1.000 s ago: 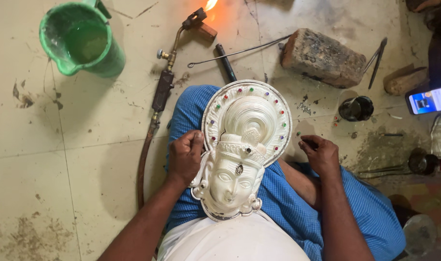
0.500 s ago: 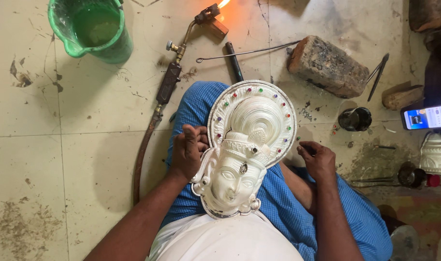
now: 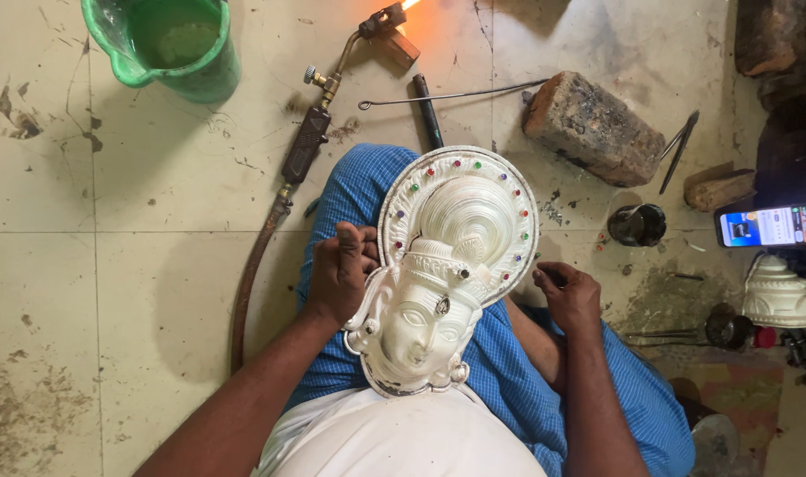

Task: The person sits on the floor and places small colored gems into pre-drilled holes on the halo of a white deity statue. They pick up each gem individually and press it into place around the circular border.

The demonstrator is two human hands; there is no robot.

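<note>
Little has shifted: left hand (image 3: 339, 272) still grips the white mask (image 3: 442, 265) on the lap; right hand (image 3: 569, 296), fingers curled shut on nothing visible, stays beside its rim. Torch (image 3: 328, 106) burns nearby.

Both forearms are bare, with no sleeves, watch or rings in view. A blue checked cloth (image 3: 509, 371) wraps the legs, and a white cloth (image 3: 403, 442) covers the waist just below it.

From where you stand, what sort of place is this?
Probably a metal craft workshop with work done on the floor. A lit gas torch lies on the stained tiles, a scorched brick sits nearby, and the left hand steadies a silvery embossed mask with coloured stones on the lap.
</note>
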